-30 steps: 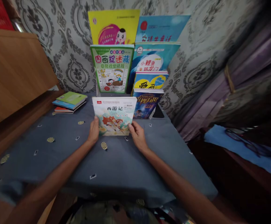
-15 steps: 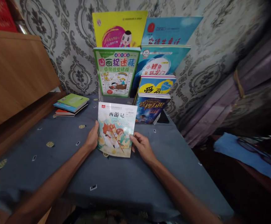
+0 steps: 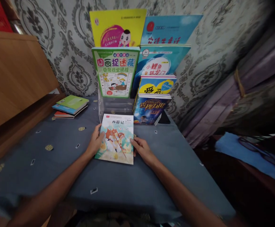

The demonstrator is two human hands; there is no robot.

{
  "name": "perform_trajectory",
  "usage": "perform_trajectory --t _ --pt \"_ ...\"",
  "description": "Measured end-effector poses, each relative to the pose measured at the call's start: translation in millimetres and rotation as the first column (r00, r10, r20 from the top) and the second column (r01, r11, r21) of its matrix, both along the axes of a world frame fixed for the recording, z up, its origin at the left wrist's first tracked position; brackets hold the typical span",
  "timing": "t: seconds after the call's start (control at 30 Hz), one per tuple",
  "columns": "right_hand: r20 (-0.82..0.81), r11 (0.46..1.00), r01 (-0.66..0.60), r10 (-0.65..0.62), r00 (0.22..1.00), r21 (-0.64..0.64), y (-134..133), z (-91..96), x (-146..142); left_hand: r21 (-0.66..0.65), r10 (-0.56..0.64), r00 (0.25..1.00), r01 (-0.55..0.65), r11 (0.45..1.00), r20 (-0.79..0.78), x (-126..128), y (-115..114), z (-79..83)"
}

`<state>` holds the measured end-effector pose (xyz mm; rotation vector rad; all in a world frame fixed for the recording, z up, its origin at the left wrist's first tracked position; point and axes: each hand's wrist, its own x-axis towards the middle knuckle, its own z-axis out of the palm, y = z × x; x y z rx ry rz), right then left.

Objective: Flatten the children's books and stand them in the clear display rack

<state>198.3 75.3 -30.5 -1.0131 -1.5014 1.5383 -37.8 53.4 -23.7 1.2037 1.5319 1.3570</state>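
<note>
A children's book (image 3: pixel 116 138) with a pale cover, a cartoon figure and black characters lies almost flat on the grey-blue tablecloth (image 3: pixel 128 179). My left hand (image 3: pixel 95 142) grips its left edge, thumb on the cover. My right hand (image 3: pixel 141 148) grips its right edge near the lower corner. Just behind the book a clear stepped display stand (image 3: pixel 115 105) shows an empty front-left slot. The other steps carry a green book (image 3: pixel 115 72), a dark blue book (image 3: pixel 150 107), a yellow-and-blue one (image 3: pixel 156 85), a light blue one (image 3: pixel 162 61) and two taller ones at the back.
A small stack of books (image 3: pixel 70 106) lies on the cloth at the back left. A wooden board (image 3: pixel 12 72) stands along the left side. Patterned wallpaper is behind the stand. To the right hang purple curtains (image 3: pixel 253 82), with a blue cloth (image 3: pixel 248 154) below them.
The pale-covered book stood upright in the stand's front-left slot; both hands drew it toward me and lowered it, and it now lies nearly flat on the cloth. The slot is empty.
</note>
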Motion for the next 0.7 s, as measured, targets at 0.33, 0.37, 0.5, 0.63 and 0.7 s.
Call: perform_trajectory --t 0.33,0.37,0.5,0.63,0.7 --pt "0.102 0.992 -0.097 0.105 0.989 -0.084 -2.3 5.8 2.8 -0.188 -0.141 0.613 -0.013 0.982 -0.777 -22.1 -8.4 23.6" --pt "0.12 0.991 -0.096 0.107 0.987 -0.088 -2.5 6.3 2.4 -0.22 -0.167 0.545 -0.033 0.975 -0.822 -20.5 -10.0 26.7" --pt "0.28 0.999 -0.032 0.031 0.959 -0.001 -3.8 8.1 3.0 -0.299 -0.247 0.341 -0.11 0.948 -0.907 -11.7 -16.6 36.5" --pt "0.501 0.945 0.05 -0.216 0.838 0.324 -4.6 9.4 8.4 -0.288 -0.249 0.237 -0.148 0.946 -0.939 -6.6 -21.5 39.5" --pt "0.568 0.898 0.028 -0.301 0.766 0.439 -3.1 9.1 9.4 -0.214 -0.188 0.203 -0.115 0.97 -0.961 -6.7 -20.5 35.8"
